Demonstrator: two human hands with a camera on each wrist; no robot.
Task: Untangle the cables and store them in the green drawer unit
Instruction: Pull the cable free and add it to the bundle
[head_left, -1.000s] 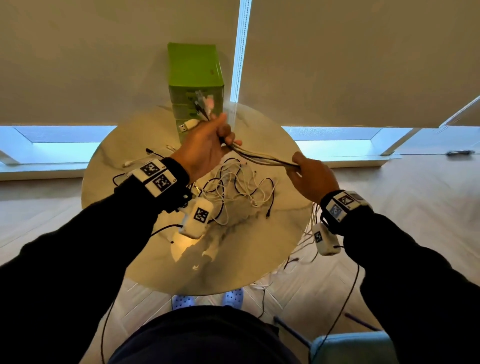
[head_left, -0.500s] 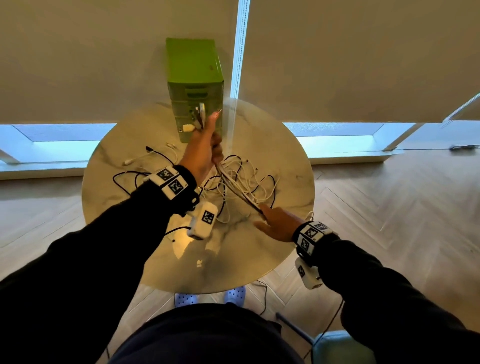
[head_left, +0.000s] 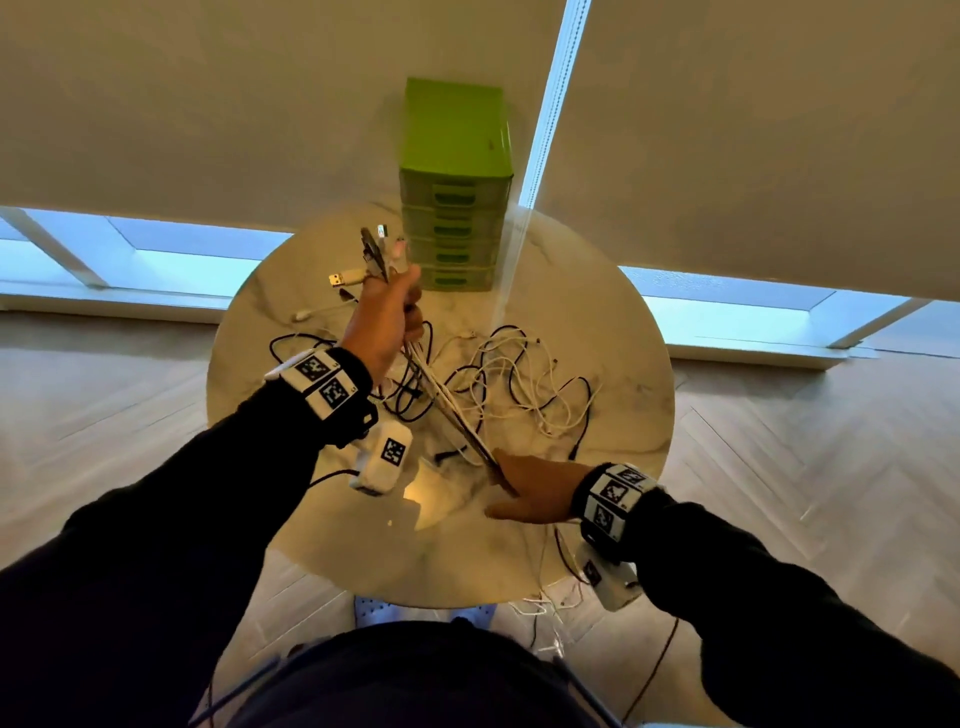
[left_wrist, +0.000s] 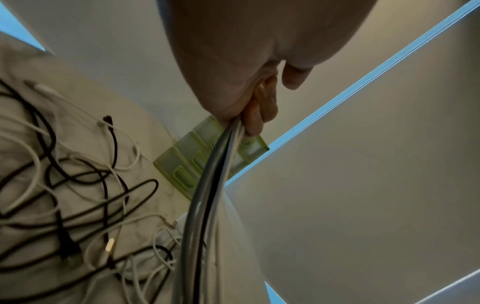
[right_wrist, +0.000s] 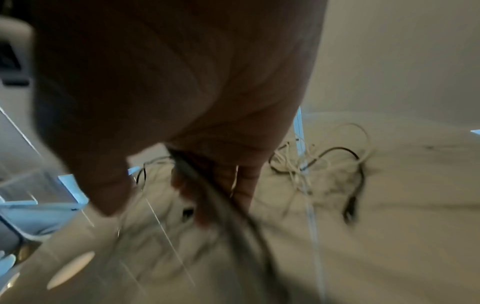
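Observation:
My left hand (head_left: 390, 312) is raised over the round table (head_left: 613, 332) and grips a bundle of black and white cables (head_left: 447, 400), whose plug ends (head_left: 382, 249) stick up above the fist. The bundle runs taut down to my right hand (head_left: 524, 486) near the front edge, whose fingers are curled around it. In the left wrist view the bundle (left_wrist: 207, 185) leaves the fist (left_wrist: 249, 107). A loose tangle of cables (head_left: 519, 384) lies on the table's middle. The green drawer unit (head_left: 453, 192) stands at the far edge, drawers closed.
More cable ends (head_left: 311, 312) lie on the table's left. Some cables (head_left: 550, 603) hang over the front right edge toward the wooden floor. Blinds and low windows are behind the table.
My right hand slid along the bundle from the table's right side down toward the front edge, pulling it straight. My left hand stayed raised near the drawer unit.

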